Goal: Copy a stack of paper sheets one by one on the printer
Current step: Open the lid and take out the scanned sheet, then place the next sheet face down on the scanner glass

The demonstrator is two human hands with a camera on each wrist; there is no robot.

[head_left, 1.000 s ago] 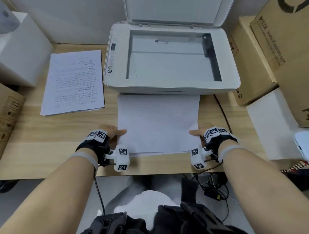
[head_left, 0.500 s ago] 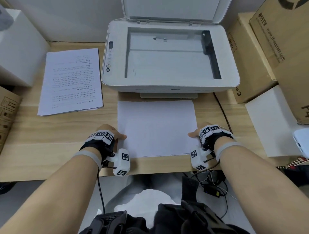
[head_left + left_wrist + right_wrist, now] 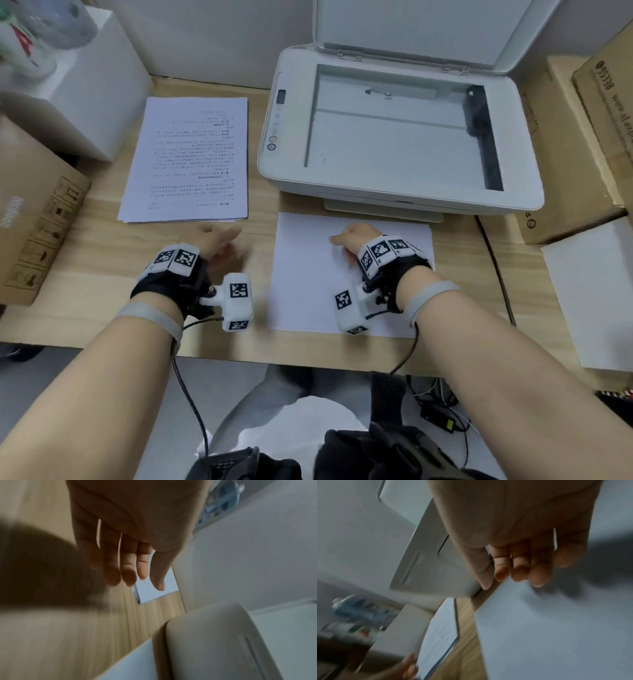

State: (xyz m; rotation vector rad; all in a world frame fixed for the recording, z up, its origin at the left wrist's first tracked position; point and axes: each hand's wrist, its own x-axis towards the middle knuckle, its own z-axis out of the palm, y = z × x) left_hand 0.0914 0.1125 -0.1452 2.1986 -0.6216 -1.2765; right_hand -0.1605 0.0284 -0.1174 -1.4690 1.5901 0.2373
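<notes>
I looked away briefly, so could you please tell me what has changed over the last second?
Both hands let go of the blank sheet after sliding it clear of the printer. The left hand moved left toward the printed stack; the right hand moved left over the sheet. The stack and the open lid stayed put.

- Printer: white flatbed unit at the rear of the desk; lid raised upright, scanner glass exposed and bare.
- Stack: printed sheets, text side up, flat on the desk left of the printer.
- Blank sheet: white, flat on the desk just in front of the printer.
</notes>
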